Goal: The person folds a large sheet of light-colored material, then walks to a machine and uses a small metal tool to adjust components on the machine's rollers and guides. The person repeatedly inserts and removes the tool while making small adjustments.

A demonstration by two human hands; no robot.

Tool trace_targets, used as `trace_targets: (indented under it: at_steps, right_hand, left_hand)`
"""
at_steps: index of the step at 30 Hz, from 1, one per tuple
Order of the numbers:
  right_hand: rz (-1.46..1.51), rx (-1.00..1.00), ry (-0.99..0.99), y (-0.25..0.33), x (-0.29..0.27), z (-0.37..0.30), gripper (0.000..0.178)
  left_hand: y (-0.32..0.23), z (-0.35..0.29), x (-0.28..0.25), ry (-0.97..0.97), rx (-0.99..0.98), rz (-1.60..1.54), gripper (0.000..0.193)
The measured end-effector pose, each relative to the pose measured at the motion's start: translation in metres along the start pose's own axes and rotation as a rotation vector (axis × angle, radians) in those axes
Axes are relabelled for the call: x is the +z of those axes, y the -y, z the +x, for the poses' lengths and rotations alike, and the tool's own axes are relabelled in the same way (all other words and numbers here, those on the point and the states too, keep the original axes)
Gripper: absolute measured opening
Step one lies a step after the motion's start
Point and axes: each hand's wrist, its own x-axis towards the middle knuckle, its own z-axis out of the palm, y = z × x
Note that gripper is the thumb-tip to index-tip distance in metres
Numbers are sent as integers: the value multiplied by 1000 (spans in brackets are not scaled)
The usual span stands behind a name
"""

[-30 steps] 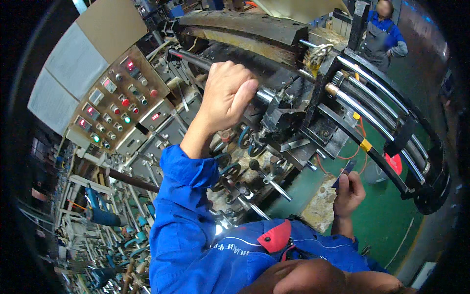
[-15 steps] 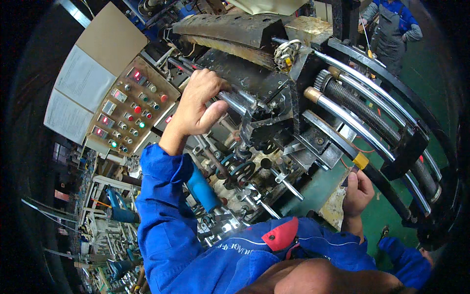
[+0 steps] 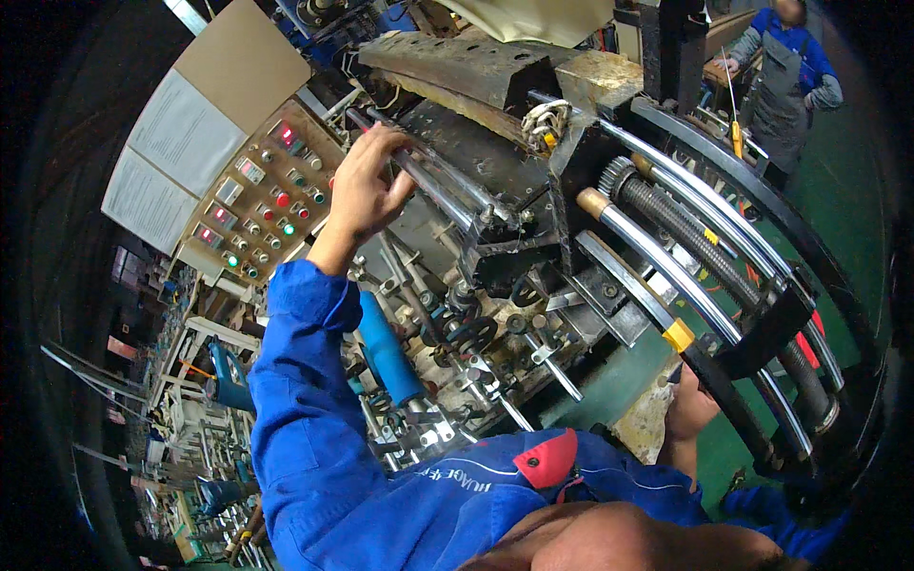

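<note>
We see the left hand [image 3: 367, 186] with fingers curled over a steel rod [image 3: 447, 195] just right of the control panel [image 3: 267, 205]. The right hand [image 3: 690, 404] is half hidden; we cannot tell its grip.

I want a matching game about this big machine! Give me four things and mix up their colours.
Things:
1. sleeve
2. control panel
3. clip on the curved rail
4. floor

Colours:
A. green
B. tan, with red and green buttons
C. blue
D. yellow

Pairs: 1-C, 2-B, 3-D, 4-A

The left hand rests on a metal rod beside the control panel.
</note>
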Motion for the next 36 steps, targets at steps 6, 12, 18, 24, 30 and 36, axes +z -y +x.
trace_targets:
  at_steps: [6, 12, 18, 24, 30, 36]
  right_hand:
    - [-18, 27, -52, 20, 1, -5, 20]
    - [82, -556, 357, 98, 7, 38, 19]
    - [86, -802, 740, 175, 45, 83, 34]
    - [181, -1010, 629, 204, 82, 94, 29]
    - [249, -918, 491, 192, 84, 94, 37]
    - [211, -987, 435, 171, 88, 98, 25]
  left_hand:
    - [12, 18, -32, 248, -420, 41, 43]
    - [-59, 15, -78, 183, -275, -186, 19]
    - [-202, 5, -106, 232, 233, -392, 42]
    - [-235, -1, -109, 344, 264, -174, 26]
    - [-212, 6, -155, 282, 12, -176, 7]
    - [-69, 56, -149, 135, -769, 93, 39]
